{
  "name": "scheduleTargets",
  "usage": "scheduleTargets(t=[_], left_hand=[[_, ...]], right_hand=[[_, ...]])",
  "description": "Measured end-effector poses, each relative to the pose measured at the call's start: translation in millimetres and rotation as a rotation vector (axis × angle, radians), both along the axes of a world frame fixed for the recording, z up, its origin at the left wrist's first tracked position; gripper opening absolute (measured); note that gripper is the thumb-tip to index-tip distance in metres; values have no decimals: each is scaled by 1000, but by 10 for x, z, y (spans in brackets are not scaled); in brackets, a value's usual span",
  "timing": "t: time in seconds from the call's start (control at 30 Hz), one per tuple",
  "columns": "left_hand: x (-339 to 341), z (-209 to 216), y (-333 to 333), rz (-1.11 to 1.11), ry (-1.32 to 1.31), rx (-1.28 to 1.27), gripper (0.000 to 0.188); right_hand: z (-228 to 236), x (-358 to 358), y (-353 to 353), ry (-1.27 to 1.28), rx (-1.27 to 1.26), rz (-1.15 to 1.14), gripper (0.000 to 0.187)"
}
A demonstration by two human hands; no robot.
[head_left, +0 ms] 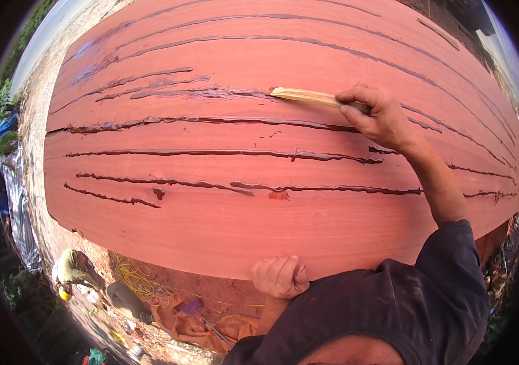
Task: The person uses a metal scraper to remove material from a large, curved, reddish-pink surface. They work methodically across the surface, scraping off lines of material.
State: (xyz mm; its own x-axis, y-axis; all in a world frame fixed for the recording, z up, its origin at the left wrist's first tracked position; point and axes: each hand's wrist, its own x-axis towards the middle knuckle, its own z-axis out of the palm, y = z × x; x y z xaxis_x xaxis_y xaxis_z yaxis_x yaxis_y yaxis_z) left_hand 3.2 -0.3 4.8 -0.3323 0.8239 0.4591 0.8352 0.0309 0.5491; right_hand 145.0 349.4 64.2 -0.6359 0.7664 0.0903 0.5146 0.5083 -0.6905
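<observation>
My right hand is wrapped round the near end of a flat, pale wooden stick. Its far tip touches a dark, wet-looking, smeared line of paste on a large reddish wooden surface. More raised, glossy dark brown lines run lengthwise over the wood, both nearer and farther than the stick. Down by the near edge of the surface, my left hand rests with its fingers curled in; whatever may be inside them is hidden.
Another thin wooden strip lies on the far right of the surface. On the ground at lower left, someone in olive clothing bends over. Nearby are tangled yellow cord and orange-brown cloth. Blue and silver sheeting hangs at far left.
</observation>
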Motion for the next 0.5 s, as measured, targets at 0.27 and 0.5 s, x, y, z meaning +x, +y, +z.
scheduleTargets(t=[0.27,0.5], left_hand=[[4,-12,0,11,-4,22,17],[4,-11,3,7,-12,20,17]], right_hand=[[79,70,-13,-27,-157,-101,24],[118,136,-48,10,170,-38,26]])
